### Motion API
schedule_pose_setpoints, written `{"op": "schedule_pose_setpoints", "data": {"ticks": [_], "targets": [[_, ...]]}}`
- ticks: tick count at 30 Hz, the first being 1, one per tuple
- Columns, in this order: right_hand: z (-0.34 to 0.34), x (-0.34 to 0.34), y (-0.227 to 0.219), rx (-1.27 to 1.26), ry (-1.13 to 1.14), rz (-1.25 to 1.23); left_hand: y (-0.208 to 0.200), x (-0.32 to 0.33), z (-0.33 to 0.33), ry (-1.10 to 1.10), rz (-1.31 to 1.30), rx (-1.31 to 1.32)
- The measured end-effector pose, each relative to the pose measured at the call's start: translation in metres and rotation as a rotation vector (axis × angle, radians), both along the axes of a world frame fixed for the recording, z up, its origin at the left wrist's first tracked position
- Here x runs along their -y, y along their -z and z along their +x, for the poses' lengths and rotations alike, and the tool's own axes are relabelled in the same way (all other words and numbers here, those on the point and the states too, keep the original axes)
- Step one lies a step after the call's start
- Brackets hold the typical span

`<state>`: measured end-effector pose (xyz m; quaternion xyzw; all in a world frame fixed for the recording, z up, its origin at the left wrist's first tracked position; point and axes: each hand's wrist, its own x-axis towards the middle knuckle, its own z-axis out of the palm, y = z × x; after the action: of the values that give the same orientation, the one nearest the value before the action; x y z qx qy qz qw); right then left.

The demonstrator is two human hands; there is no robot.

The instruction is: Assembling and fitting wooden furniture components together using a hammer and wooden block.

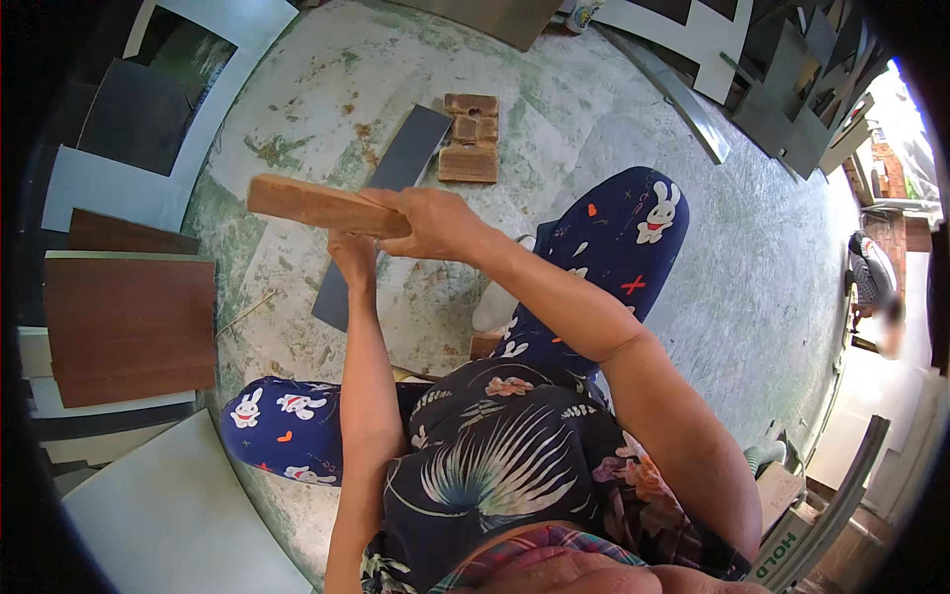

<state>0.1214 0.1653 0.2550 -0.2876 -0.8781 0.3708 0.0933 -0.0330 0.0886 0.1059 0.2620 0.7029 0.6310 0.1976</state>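
Note:
A thick wooden block (307,205) is raised in front of me, its right end gripped by my right hand (435,226). Just beneath the block is my left hand (353,259), its fingers curled and partly covered by the wood; whatever they hold, if anything, is hidden. Behind both hands a long dark grey strip of board (411,148) slants across the floor, its middle covered by the block and my left hand. A worn, notched wooden piece (469,163) lies on the floor beyond, close to the strip's far end.
Brown panels (129,332) and a pale board (188,505) are stacked at left. Cut-out white sheets (114,188) stand farther left. A metal bar (683,99) and dark offcuts (792,99) lie at far right. Another person (876,287) is at the right edge.

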Motion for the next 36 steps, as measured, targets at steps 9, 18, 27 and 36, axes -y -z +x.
{"op": "schedule_pose_setpoints", "data": {"ticks": [9,18,27,36], "targets": [[-0.009,0.011,0.000,0.092,-0.051,-0.042,0.010,0.015,-0.014,0.018,-0.044,0.061],[0.000,0.008,0.007,0.129,-0.009,-0.067,0.009,0.007,-0.007,0.013,-0.215,-0.117],[0.002,0.006,0.000,0.075,-0.029,-0.169,0.008,0.007,-0.006,0.065,-0.194,0.047],[0.003,0.006,0.013,0.154,-0.046,-0.122,0.010,0.008,-0.008,0.077,-0.244,-0.141]]}}
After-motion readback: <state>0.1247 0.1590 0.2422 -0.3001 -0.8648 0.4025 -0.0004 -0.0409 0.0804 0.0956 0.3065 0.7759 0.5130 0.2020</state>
